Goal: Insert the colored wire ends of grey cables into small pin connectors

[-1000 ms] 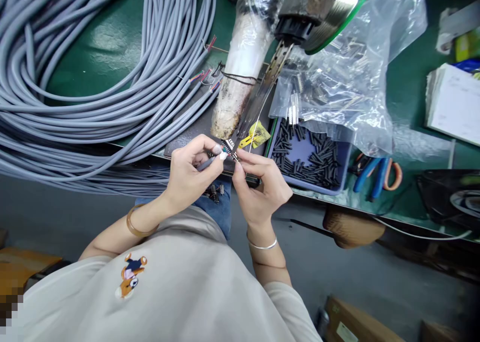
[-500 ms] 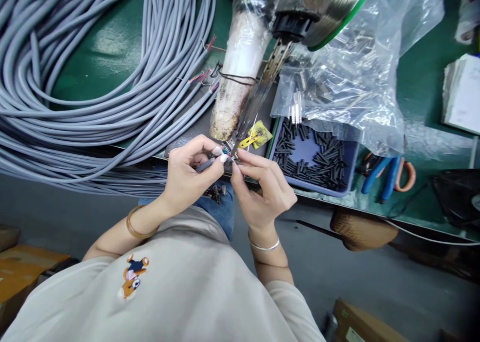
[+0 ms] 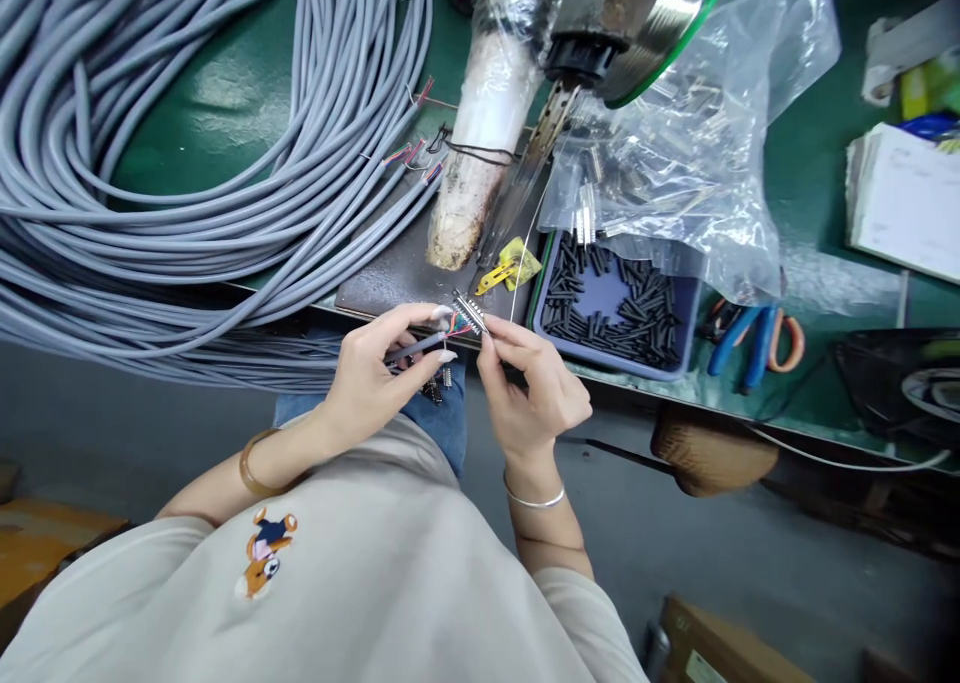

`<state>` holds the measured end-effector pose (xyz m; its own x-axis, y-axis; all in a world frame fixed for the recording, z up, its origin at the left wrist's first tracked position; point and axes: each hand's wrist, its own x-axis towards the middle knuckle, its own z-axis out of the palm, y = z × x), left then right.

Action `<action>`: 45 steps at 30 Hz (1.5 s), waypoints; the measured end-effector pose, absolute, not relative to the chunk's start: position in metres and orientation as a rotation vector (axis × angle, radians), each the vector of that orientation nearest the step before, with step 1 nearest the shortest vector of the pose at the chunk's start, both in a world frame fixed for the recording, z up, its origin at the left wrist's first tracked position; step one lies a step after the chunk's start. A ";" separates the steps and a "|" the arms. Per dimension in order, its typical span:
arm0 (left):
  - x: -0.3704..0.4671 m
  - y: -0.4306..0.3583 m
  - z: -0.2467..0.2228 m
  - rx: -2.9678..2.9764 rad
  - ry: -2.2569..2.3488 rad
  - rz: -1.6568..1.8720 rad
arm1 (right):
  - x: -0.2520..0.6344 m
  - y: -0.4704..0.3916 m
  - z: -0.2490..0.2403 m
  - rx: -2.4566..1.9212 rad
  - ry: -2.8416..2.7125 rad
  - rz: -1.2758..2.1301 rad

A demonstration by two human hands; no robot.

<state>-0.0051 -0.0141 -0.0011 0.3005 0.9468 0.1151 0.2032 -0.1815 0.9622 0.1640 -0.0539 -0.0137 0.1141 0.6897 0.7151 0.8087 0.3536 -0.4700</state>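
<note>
1. Since the earlier frame, the connector (image 3: 470,315) has been drawn towards the body; it is now seen more openly, just below the tip of the soldering iron (image 3: 553,118), whether touching cannot be told.
2. It is held between the two hands at the near edge of the table (image 3: 202,113).
3. By the left hand (image 3: 371,363) the grey cable (image 3: 426,345) is pinched, fingers narrow; by the right hand (image 3: 536,383) the connector's end is gripped, fingers closed. Whether the solder strand (image 3: 534,225) is also held cannot be told.
4. Fingertips could be burned, since they are kept close to the iron.
5. Fine coloured wires (image 3: 457,325) could be pulled loose if cable and connector are tugged apart; neighbouring pins could be bridged by excess solder.
6. No brand can be read; faint marks on the paper pad (image 3: 904,198) and the carton's label (image 3: 705,669) are illegible.
</note>
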 end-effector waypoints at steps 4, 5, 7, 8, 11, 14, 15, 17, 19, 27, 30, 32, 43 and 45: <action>-0.019 -0.018 -0.005 1.413 1.035 0.835 | 0.163 -0.056 -0.017 -1.403 -1.553 0.077; -0.022 -0.016 -0.004 1.306 0.972 0.740 | 0.164 -0.057 -0.016 -1.413 -1.533 0.154; -0.029 -0.011 0.000 1.113 0.866 0.577 | 0.165 -0.062 -0.012 -1.408 -1.455 0.251; -0.031 -0.009 0.002 1.052 0.849 0.545 | 0.167 -0.065 -0.008 -1.368 -1.409 0.249; -0.034 -0.008 0.008 0.998 0.876 0.600 | 0.169 -0.080 0.009 -1.183 -1.327 0.098; -0.031 -0.013 0.008 1.021 0.897 0.713 | 0.162 -0.092 0.024 -1.357 -1.593 0.136; -0.030 -0.016 0.007 1.035 0.896 0.740 | 0.157 -0.093 0.026 -1.433 -1.730 0.171; -0.029 -0.019 0.004 1.066 0.885 0.774 | 0.147 -0.090 0.024 -1.519 -1.904 0.162; -0.029 -0.023 0.002 1.105 0.868 0.784 | 0.140 -0.085 0.018 -1.566 -1.939 0.140; -0.029 -0.039 0.009 1.630 0.768 1.042 | 0.164 -0.094 0.030 -1.419 -1.547 0.413; -0.022 -0.044 0.011 1.908 0.824 1.214 | 0.196 -0.093 0.039 -1.557 -1.285 0.080; -0.017 -0.047 0.010 2.110 0.818 1.150 | 0.224 -0.084 0.038 -1.793 -1.404 -0.076; -0.025 -0.014 -0.016 1.023 0.473 0.269 | 0.303 -0.023 -0.008 -1.883 -1.766 -0.138; -0.023 -0.011 -0.016 0.902 0.610 0.402 | 0.296 -0.024 -0.003 -1.902 -1.621 -0.210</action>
